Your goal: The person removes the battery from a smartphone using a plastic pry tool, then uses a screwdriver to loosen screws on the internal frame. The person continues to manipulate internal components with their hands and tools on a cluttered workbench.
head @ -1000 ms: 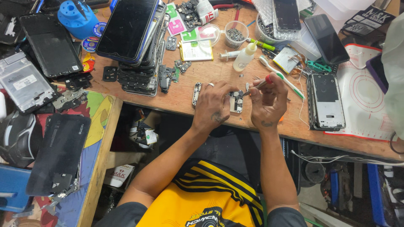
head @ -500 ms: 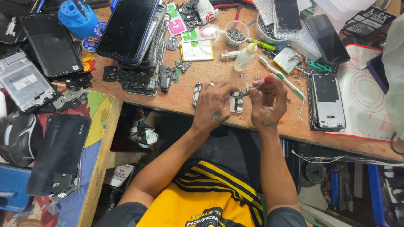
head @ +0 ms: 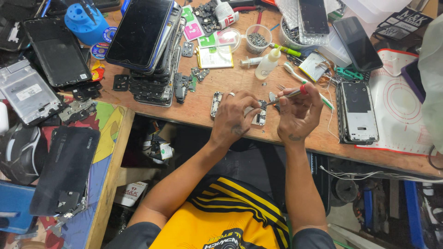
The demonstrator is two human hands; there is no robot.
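Over on the far left, the dark phone back panel (head: 63,170) lay on the colourful mat, and the stack of phones (head: 146,44) sat at the bench's rear, neither one shifted from a second before. Moving in, the left hand (head: 234,119) pressed down on the small phone frame (head: 260,113), fingers curled tight over it, pinning it to the wooden bench (head: 203,108) near its front edge, right where it had been. Beside it, the right hand (head: 298,113) kept its pinch on the red-handled screwdriver (head: 291,94), tip angled down toward the frame; the tool and both hands looked all but unmoved across the last second. Further right, the silver open phone (head: 359,112) rested beside the white work mat (head: 402,108), same as earlier.
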